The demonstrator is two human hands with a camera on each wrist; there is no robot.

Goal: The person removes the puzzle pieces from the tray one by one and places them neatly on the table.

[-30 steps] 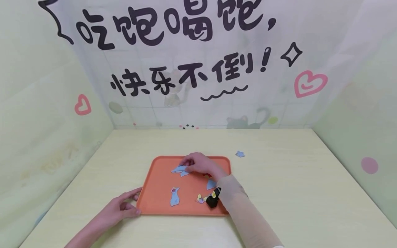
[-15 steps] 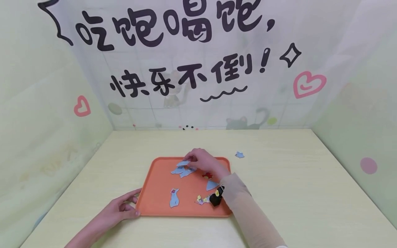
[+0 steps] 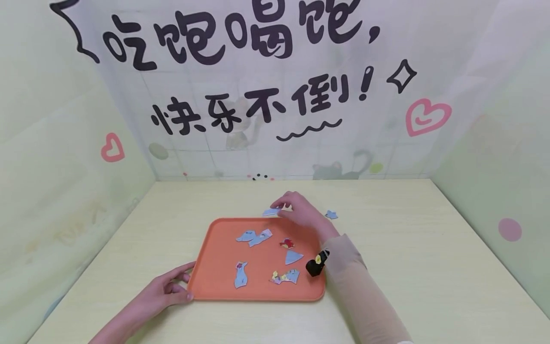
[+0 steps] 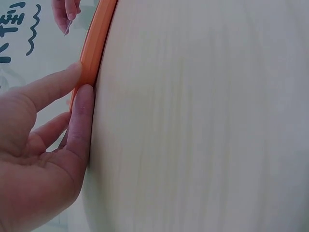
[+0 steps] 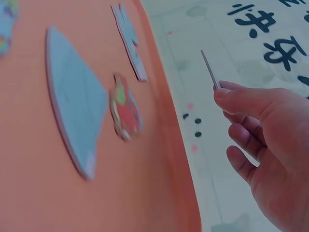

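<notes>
My right hand (image 3: 299,209) pinches a thin, flat light-blue puzzle piece (image 3: 271,211) between thumb and fingers, raised near the back rim of an orange tray (image 3: 219,260). In the right wrist view that piece is seen edge-on. Two blue pieces (image 3: 254,237) lie touching or nearly so at the tray's upper middle. At its lower middle is a slim blue piece (image 3: 241,276). To the right lie a red piece (image 3: 287,243), a blue fan-shaped piece (image 3: 294,258) and a yellow-and-blue patterned group (image 3: 285,276). My left hand (image 3: 165,286) holds the tray's front left corner with thumb and fingers.
One blue star-like piece (image 3: 331,214) lies on the pale wooden table (image 3: 412,267), right of the tray. A black strap-like item (image 3: 316,266) with a yellow flower is at my right wrist. Printed cloth walls (image 3: 240,157) stand behind and on both sides.
My right hand has lifted the blue piece off the tray's upper middle and carried it back and to the right. The two blue pieces there now show fully. My left hand stays put.
</notes>
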